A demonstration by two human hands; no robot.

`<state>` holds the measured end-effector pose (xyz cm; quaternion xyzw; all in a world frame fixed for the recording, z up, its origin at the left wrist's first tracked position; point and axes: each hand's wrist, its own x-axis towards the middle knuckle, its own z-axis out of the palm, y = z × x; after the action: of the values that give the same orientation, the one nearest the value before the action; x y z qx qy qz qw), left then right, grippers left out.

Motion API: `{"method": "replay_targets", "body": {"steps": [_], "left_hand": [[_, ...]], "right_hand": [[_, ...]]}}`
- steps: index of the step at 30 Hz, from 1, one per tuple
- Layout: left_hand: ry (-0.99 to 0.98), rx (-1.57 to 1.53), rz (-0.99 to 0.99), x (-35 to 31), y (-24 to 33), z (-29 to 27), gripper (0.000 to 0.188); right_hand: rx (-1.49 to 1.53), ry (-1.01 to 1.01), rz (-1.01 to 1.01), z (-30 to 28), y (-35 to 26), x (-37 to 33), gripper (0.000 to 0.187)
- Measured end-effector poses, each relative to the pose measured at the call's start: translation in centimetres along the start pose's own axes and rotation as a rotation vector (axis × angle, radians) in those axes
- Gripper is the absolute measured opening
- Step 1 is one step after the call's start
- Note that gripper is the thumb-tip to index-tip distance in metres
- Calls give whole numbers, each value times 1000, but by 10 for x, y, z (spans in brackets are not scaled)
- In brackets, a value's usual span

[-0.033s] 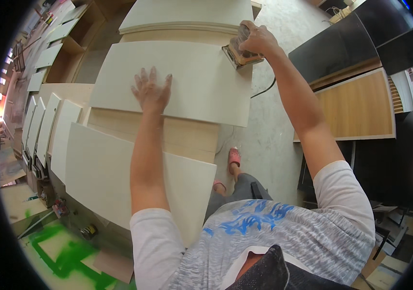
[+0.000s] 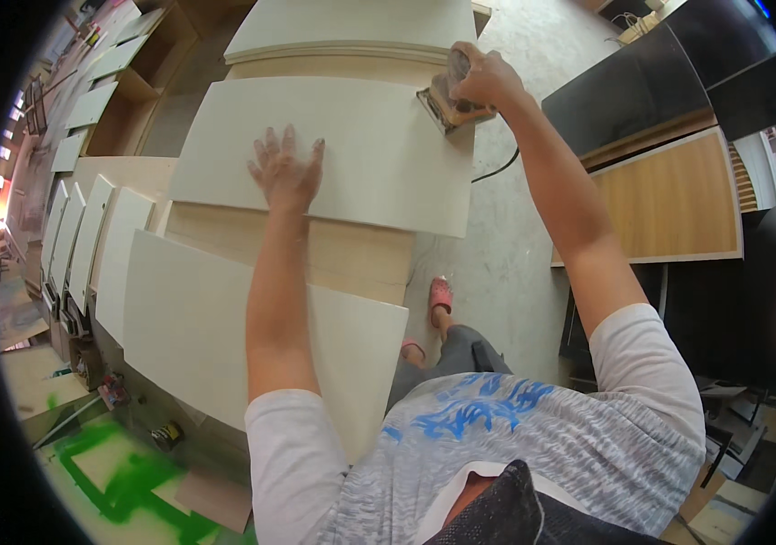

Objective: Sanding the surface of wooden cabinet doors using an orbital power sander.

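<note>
While the left hand [image 2: 289,177] rests splayed on a white panel [image 2: 370,159], right hand [image 2: 489,78] curled around a sander [image 2: 446,106]

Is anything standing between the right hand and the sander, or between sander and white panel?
Nothing visible is: the right hand grips the sander at the right end of the white panel. The sander's underside is hidden.

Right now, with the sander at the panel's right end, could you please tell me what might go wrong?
The sander, in the right hand, seems to reach past the edge of the white panel, so it might tip and wear that edge unevenly. Its cord hangs beside the panel and could snag. The left hand is spread on top, not gripping, so the panel might slide.
</note>
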<state>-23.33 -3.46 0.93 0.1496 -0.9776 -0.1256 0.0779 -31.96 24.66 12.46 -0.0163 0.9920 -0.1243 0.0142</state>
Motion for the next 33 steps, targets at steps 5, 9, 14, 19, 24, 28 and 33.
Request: {"method": "replay_targets", "body": {"steps": [5, 9, 14, 19, 24, 28, 33], "left_hand": [[-7, -28, 2, 4, -2, 6, 69], [3, -17, 22, 8, 4, 6, 72], [-114, 50, 122, 5, -6, 1, 72], [23, -43, 124, -2, -17, 9, 64], [149, -145, 137, -7, -24, 11, 52], [157, -126, 140, -6, -26, 13, 53], [171, -128, 142, -2, -25, 11, 51]], "right_hand": [[48, -60, -80, 13, -7, -75, 71], [46, -86, -125, 11, -23, -160, 66], [68, -168, -158, 9, -27, -187, 73], [47, -118, -30, 6, -12, -113, 72], [3, -98, 58, 5, 6, -25, 75], [-4, -79, 56, 1, 2, 4, 76], [32, -68, -45, 2, -5, -23, 74]]}}
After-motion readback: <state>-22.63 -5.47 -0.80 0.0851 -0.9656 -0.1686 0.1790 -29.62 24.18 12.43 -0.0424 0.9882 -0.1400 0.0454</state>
